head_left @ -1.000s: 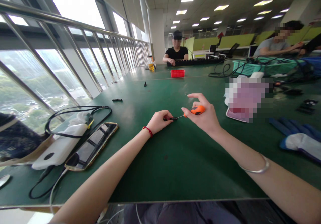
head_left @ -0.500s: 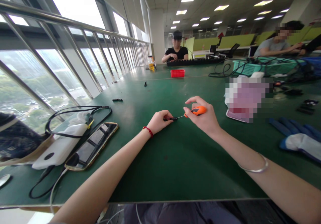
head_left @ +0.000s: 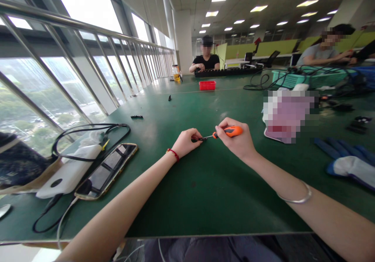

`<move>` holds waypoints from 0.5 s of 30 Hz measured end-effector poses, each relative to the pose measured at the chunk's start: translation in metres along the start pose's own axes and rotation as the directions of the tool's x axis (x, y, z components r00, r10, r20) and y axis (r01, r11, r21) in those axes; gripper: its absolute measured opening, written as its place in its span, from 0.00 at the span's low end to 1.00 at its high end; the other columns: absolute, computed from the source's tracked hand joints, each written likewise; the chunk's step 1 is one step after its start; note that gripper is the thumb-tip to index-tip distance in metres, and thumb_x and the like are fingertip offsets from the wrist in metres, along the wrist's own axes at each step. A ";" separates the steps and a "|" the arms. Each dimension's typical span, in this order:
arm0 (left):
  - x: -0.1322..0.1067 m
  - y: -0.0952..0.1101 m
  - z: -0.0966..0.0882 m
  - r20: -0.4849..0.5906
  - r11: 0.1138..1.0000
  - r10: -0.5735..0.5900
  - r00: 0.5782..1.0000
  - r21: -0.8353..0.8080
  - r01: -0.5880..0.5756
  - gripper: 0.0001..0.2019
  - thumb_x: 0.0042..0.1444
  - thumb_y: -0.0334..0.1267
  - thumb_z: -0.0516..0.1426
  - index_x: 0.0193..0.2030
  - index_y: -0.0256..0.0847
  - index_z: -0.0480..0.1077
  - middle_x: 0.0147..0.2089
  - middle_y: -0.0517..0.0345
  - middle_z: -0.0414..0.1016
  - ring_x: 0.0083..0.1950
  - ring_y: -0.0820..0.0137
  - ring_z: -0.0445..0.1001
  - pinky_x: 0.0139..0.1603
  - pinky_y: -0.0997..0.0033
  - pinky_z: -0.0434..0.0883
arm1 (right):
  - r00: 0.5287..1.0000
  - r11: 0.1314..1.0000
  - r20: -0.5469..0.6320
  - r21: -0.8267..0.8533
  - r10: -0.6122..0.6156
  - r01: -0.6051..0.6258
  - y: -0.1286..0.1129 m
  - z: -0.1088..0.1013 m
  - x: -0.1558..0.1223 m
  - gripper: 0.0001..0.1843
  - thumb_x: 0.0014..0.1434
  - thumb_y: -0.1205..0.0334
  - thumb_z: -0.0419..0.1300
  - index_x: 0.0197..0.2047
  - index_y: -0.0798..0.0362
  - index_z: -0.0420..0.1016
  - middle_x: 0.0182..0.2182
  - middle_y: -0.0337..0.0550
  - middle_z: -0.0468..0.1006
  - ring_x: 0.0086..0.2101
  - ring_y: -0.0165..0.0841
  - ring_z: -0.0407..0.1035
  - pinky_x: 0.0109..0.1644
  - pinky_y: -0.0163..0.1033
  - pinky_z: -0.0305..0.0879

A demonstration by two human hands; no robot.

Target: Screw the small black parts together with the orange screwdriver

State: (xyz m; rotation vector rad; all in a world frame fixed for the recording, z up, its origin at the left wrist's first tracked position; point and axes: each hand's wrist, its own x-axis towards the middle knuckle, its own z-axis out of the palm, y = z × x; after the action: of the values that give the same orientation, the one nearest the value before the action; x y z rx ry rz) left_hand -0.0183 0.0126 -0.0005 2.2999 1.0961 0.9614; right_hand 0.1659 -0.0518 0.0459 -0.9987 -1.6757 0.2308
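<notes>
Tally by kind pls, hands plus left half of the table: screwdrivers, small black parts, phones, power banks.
Screwdriver: 1, in the right hand
Black parts: 3, one in the left hand, two loose
Phone: 1
Power bank: 1
Total: 6

Screwdriver (head_left: 233, 130) hangs over the table (head_left: 205, 191), part (head_left: 202, 139) touching its tip on the left. Phone (head_left: 107, 171) sits well left of it, gloves (head_left: 348, 160) well right, basket (head_left: 207, 85) far behind.
</notes>
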 end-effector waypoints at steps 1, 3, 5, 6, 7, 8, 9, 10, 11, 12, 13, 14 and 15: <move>0.000 0.000 0.000 0.000 1.000 0.000 1.000 -0.002 0.000 0.02 0.46 0.29 0.58 0.29 0.36 0.70 0.30 0.60 0.73 0.31 0.75 0.71 0.37 0.74 0.72 | 1.000 1.000 -0.003 0.002 -0.001 0.001 0.000 0.000 0.000 0.12 0.54 0.61 0.57 0.20 0.52 0.63 0.17 0.35 0.68 0.19 0.25 0.59 0.26 0.32 0.56; 0.000 -0.001 0.000 0.000 1.000 -0.003 1.000 -0.001 0.003 0.02 0.46 0.29 0.59 0.30 0.36 0.71 0.30 0.60 0.73 0.31 0.75 0.71 0.37 0.74 0.72 | 1.000 1.000 -0.004 0.000 -0.005 0.005 0.001 0.001 0.000 0.12 0.54 0.61 0.57 0.20 0.52 0.63 0.17 0.35 0.68 0.19 0.25 0.59 0.26 0.32 0.56; 0.000 -0.001 0.001 0.001 1.000 -0.007 1.000 -0.002 0.007 0.02 0.46 0.29 0.59 0.30 0.36 0.71 0.30 0.60 0.74 0.31 0.75 0.71 0.37 0.74 0.72 | 1.000 1.000 0.005 -0.005 -0.007 0.007 0.002 0.001 0.000 0.12 0.54 0.60 0.57 0.21 0.52 0.63 0.17 0.35 0.68 0.19 0.25 0.60 0.26 0.32 0.56; 0.000 -0.001 0.001 0.001 1.000 -0.010 1.000 -0.004 0.010 0.02 0.46 0.29 0.59 0.30 0.36 0.71 0.30 0.60 0.74 0.31 0.75 0.71 0.37 0.74 0.72 | 1.000 1.000 0.009 -0.008 -0.005 0.006 0.002 0.001 -0.001 0.12 0.54 0.60 0.57 0.21 0.52 0.63 0.17 0.35 0.68 0.19 0.25 0.60 0.26 0.32 0.56; 0.000 -0.001 0.001 0.002 1.000 -0.012 1.000 -0.005 0.012 0.02 0.46 0.29 0.59 0.30 0.36 0.71 0.30 0.60 0.74 0.31 0.75 0.71 0.37 0.74 0.72 | 1.000 1.000 0.012 -0.011 -0.002 0.002 0.003 0.001 -0.001 0.12 0.54 0.60 0.57 0.21 0.52 0.63 0.17 0.35 0.68 0.20 0.26 0.60 0.26 0.32 0.57; 0.000 -0.001 0.001 0.001 1.000 -0.016 1.000 -0.005 0.016 0.02 0.46 0.29 0.59 0.30 0.36 0.71 0.30 0.60 0.74 0.30 0.75 0.71 0.37 0.74 0.72 | 1.000 1.000 0.012 -0.015 0.001 0.000 0.003 0.001 -0.001 0.12 0.54 0.60 0.57 0.21 0.52 0.63 0.17 0.35 0.68 0.20 0.26 0.60 0.26 0.32 0.57; 0.000 0.000 0.001 0.002 1.000 -0.019 1.000 -0.006 0.019 0.02 0.46 0.29 0.59 0.30 0.36 0.71 0.30 0.60 0.74 0.30 0.75 0.71 0.37 0.74 0.72 | 1.000 1.000 0.013 -0.017 0.002 -0.001 0.003 0.001 -0.001 0.12 0.54 0.60 0.57 0.21 0.52 0.63 0.17 0.35 0.68 0.20 0.26 0.60 0.26 0.32 0.57; 0.000 0.000 0.001 0.003 1.000 -0.022 1.000 -0.006 0.022 0.02 0.46 0.29 0.59 0.30 0.36 0.71 0.30 0.60 0.74 0.30 0.75 0.71 0.37 0.74 0.72 | 1.000 1.000 0.014 -0.019 0.002 -0.002 0.003 0.001 -0.001 0.12 0.54 0.60 0.57 0.21 0.52 0.63 0.17 0.35 0.68 0.20 0.26 0.60 0.26 0.32 0.57; 0.000 0.000 0.001 0.004 1.000 -0.024 1.000 -0.006 0.024 0.03 0.46 0.29 0.59 0.30 0.36 0.71 0.30 0.60 0.74 0.30 0.75 0.71 0.37 0.74 0.72 | 1.000 1.000 0.015 -0.019 0.002 -0.002 0.003 0.001 -0.001 0.12 0.54 0.60 0.57 0.21 0.52 0.63 0.17 0.35 0.68 0.19 0.26 0.60 0.26 0.32 0.56; 0.000 0.000 0.001 0.006 1.000 -0.026 1.000 -0.008 0.026 0.03 0.46 0.29 0.59 0.30 0.36 0.71 0.30 0.60 0.74 0.30 0.75 0.71 0.37 0.74 0.72 | 1.000 1.000 0.017 -0.018 0.002 -0.002 0.003 0.001 -0.001 0.12 0.54 0.60 0.57 0.21 0.52 0.63 0.17 0.35 0.68 0.19 0.25 0.59 0.26 0.32 0.56; 0.000 0.000 0.001 0.008 1.000 -0.027 1.000 -0.009 0.027 0.03 0.46 0.29 0.59 0.30 0.36 0.71 0.30 0.60 0.74 0.31 0.75 0.71 0.37 0.74 0.72 | 1.000 1.000 0.020 -0.017 0.004 -0.003 0.003 0.001 -0.001 0.12 0.54 0.60 0.57 0.21 0.52 0.63 0.17 0.35 0.68 0.19 0.25 0.59 0.26 0.32 0.56; 0.000 0.000 0.001 0.009 1.000 -0.028 1.000 -0.010 0.028 0.03 0.46 0.29 0.59 0.30 0.36 0.71 0.30 0.60 0.74 0.31 0.75 0.71 0.37 0.74 0.72 | 1.000 1.000 0.021 -0.018 0.009 -0.008 0.003 0.001 -0.001 0.12 0.54 0.60 0.57 0.21 0.52 0.63 0.18 0.35 0.68 0.19 0.25 0.59 0.26 0.32 0.56; 0.000 0.000 0.000 0.009 1.000 -0.027 1.000 -0.011 0.027 0.03 0.46 0.29 0.59 0.30 0.36 0.71 0.30 0.60 0.74 0.31 0.75 0.71 0.37 0.74 0.72 | 1.000 1.000 0.023 -0.023 0.019 -0.019 0.004 0.001 -0.001 0.11 0.54 0.60 0.57 0.21 0.52 0.64 0.18 0.35 0.68 0.20 0.26 0.59 0.26 0.32 0.56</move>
State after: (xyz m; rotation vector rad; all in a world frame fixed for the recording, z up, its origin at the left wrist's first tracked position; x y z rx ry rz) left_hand -0.0179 0.0126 -0.0009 2.2725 1.1127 0.9441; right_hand 0.1669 -0.0497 0.0428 -1.0323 -1.6938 0.2372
